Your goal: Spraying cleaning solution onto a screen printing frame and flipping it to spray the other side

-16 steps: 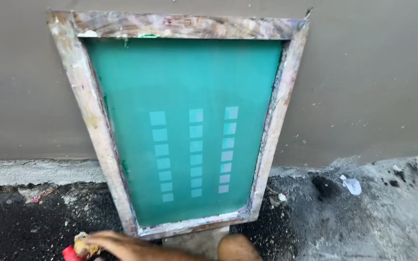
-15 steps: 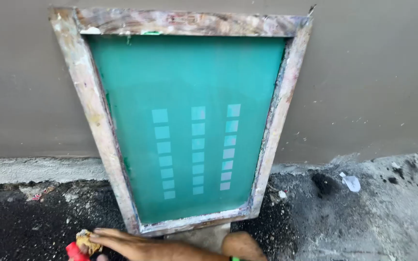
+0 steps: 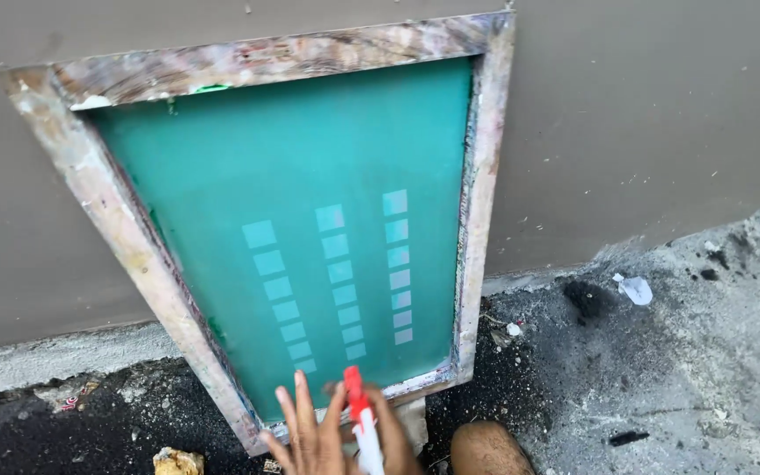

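Note:
A wooden screen-printing frame (image 3: 484, 220) with a green mesh (image 3: 310, 149) leans upright against a grey-brown wall. The mesh carries three columns of pale squares (image 3: 338, 273). At the frame's bottom edge my right hand (image 3: 310, 440) reaches up with fingers spread against the mesh. It holds a red-tipped white tool (image 3: 361, 418) that points up at the lowest squares. My left hand is out of view.
A yellowish sponge-like lump (image 3: 178, 461) lies on the dark, wet ground at the lower left. My knee (image 3: 485, 449) is at the bottom. A scrap of pale plastic (image 3: 635, 288) lies on the stained concrete to the right. A low concrete ledge (image 3: 54, 356) runs along the wall.
My hand has moved right from the frame's lower left corner to its bottom middle, and the red tool is raised onto the mesh. The view has moved closer and tilted.

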